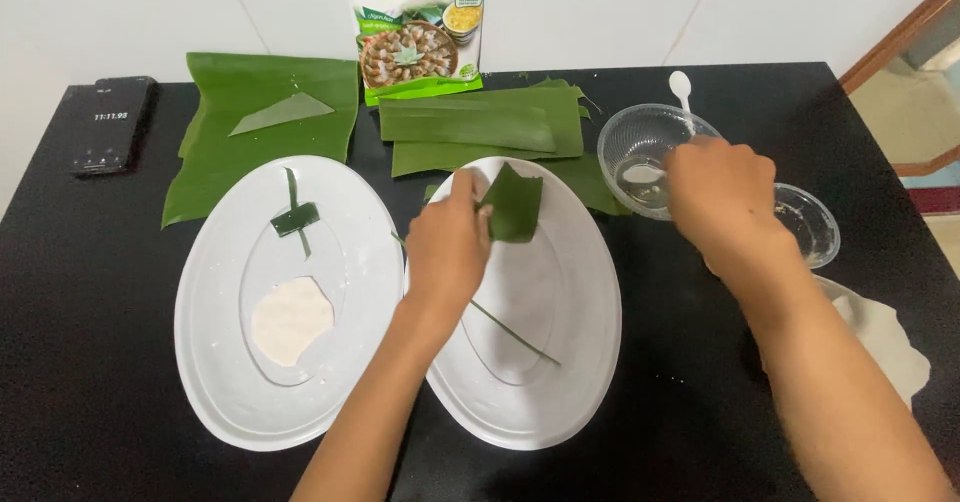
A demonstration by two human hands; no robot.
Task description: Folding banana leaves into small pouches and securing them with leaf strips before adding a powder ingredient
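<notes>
My left hand (448, 247) holds a folded green banana leaf piece (514, 204) above the right white oval plate (590, 342). A thin green leaf strip (515, 334) lies across that plate. My right hand (722, 194) reaches into a clear plastic bowl (630, 142) and grips the white plastic spoon (681, 86) whose handle sticks out behind the bowl. The left white oval plate (210, 292) carries a flat round of white dough (291, 319) and a small wrapped leaf parcel (295, 219).
Banana leaves lie at the back: a big one (250, 137) on the left, a stack (480, 127) in the middle. A green flour bag (415, 27) leans against the wall. A phone (112, 122) sits far left. A second clear bowl (815, 224) and white dough (890, 342) lie right.
</notes>
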